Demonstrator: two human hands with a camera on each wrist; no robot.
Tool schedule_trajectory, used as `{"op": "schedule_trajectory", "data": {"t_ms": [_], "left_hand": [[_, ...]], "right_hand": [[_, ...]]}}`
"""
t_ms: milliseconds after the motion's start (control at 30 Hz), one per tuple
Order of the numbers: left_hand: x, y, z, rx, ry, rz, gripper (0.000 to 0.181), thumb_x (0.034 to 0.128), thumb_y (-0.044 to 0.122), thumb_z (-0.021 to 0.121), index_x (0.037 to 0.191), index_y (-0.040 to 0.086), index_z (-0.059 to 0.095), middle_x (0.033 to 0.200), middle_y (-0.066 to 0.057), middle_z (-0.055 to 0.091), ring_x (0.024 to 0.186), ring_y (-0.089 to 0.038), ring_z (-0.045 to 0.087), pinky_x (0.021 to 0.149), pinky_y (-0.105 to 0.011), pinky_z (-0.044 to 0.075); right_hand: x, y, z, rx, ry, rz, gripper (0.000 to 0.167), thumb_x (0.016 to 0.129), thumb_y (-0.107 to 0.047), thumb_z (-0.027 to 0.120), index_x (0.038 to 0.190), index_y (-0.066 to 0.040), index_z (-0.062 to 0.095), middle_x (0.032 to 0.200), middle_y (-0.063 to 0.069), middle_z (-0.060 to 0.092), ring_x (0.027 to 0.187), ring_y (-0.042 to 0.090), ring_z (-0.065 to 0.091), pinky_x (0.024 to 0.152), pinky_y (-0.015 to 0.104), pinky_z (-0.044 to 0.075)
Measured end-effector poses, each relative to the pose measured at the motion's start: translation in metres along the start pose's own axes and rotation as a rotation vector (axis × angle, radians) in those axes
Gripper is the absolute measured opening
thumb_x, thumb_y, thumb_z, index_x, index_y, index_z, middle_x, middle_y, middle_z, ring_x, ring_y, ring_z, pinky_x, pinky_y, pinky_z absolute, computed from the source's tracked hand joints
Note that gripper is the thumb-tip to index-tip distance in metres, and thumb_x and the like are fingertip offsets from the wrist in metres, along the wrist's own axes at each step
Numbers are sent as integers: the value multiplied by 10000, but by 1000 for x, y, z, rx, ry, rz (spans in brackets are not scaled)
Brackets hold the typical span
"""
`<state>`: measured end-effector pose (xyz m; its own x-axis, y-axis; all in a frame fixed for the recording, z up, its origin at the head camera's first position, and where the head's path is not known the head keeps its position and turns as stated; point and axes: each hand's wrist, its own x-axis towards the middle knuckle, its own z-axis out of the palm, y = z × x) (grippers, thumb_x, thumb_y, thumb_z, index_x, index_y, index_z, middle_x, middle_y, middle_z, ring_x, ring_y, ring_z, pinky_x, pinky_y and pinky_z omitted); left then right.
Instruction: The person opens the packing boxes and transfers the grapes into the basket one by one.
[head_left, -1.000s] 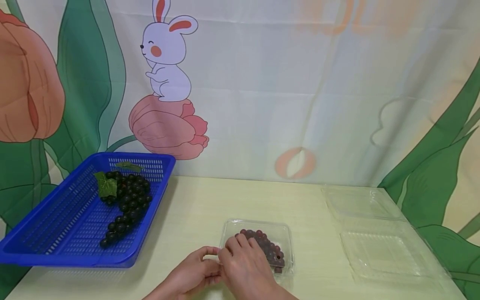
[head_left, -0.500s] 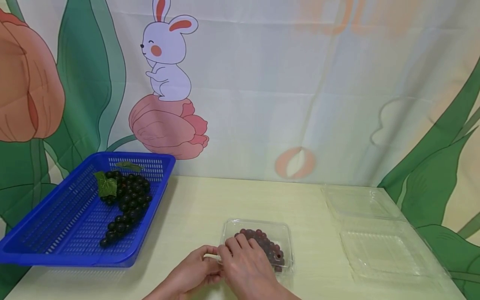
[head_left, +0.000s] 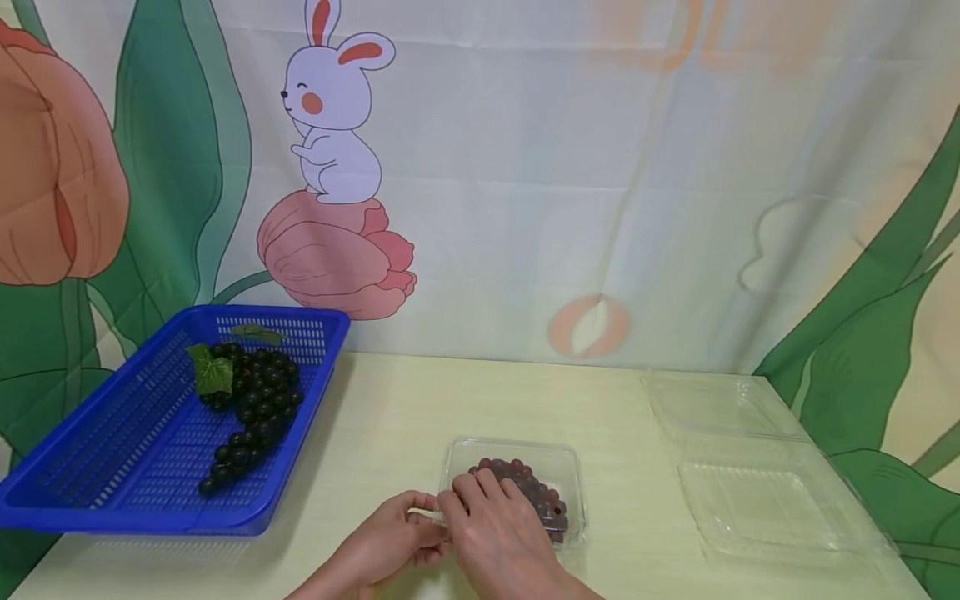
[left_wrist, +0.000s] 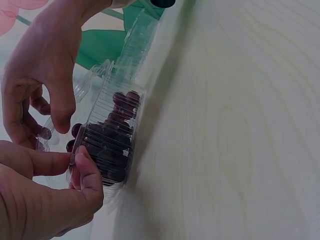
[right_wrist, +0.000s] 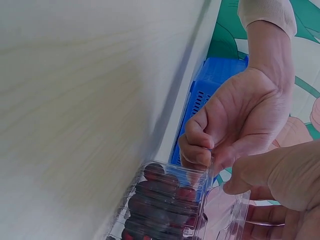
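Observation:
A clear plastic clamshell box sits at the table's front, with dark red grapes inside. My left hand pinches the box rim at its near left corner between thumb and forefinger, as the left wrist view shows. Over the top of the box lies my right hand, its fingers bent and hiding part of the grapes. In the right wrist view the clear lid stands slightly apart from the base, with the right thumb and fingers around its edge.
On the left is a blue plastic basket with black grapes and green leaves in it. Further clear plastic boxes lie at the table's right side. A printed curtain hangs behind the table.
Both hands stay at the box's near left corner. The right hand has shifted very slightly right; a strip of the rim shows more plainly between the left fingers.

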<state>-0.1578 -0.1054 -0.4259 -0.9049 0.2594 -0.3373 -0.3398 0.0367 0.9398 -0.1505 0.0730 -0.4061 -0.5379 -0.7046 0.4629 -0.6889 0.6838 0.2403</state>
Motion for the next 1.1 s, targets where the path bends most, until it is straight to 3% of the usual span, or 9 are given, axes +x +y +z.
{"op": "schedule_trajectory", "data": {"t_ms": [800,1100], "left_hand": [[0,5,6,8,47,-33,281,971,-78,598,1193,-99,428,883,-143,651,738,-159,624,680,-268,538],[2,3,9,20,60,-19,277,954,-93,587,1180,-112,428,857,-135,635,720,-159,598,666,-266,523]], "right_hand": [[-10,11,-2,27,-23,35,254,932,-82,711,1178,-139,680,1172,8,623,1029,183,549,834,312,510],[-16,17,-1,32,18,70,313,831,-46,753,1124,-146,708,1079,-5,625,987,188,564,854,336,529]]}}
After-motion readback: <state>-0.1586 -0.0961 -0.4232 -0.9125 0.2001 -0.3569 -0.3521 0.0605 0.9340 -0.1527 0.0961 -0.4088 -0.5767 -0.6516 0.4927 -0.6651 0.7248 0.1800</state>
